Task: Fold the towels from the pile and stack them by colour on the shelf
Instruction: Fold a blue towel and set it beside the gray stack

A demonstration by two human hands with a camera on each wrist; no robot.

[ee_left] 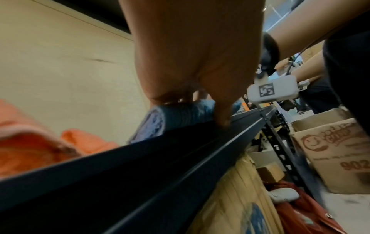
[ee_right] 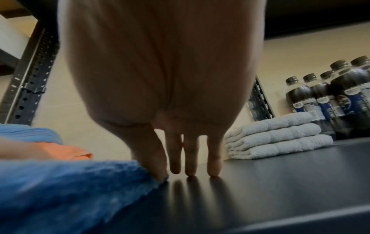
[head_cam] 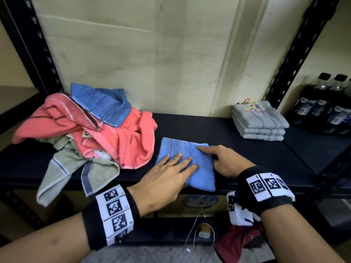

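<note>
Both forearms reach forward, each wrist wrapped in a black band with square markers. The left hand [head_cam: 163, 179] lies palm down, fingers [head_cam: 187, 162] straight and spread. The right hand [head_cam: 226, 160] is also flat, forefinger extended, its other fingertips pointing straight down

three grey towels [head_cam: 260, 122]; two blue towels [head_cam: 187, 164]

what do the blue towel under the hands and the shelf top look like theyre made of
Blue towel: soft terry cloth, probably cotton, with a fuzzy looped pile and woven ribbed bands. Shelf top: hard, smooth dark board with a slight sheen; fingertips reflect in it. Painted metal or laminate, cannot tell.
</note>
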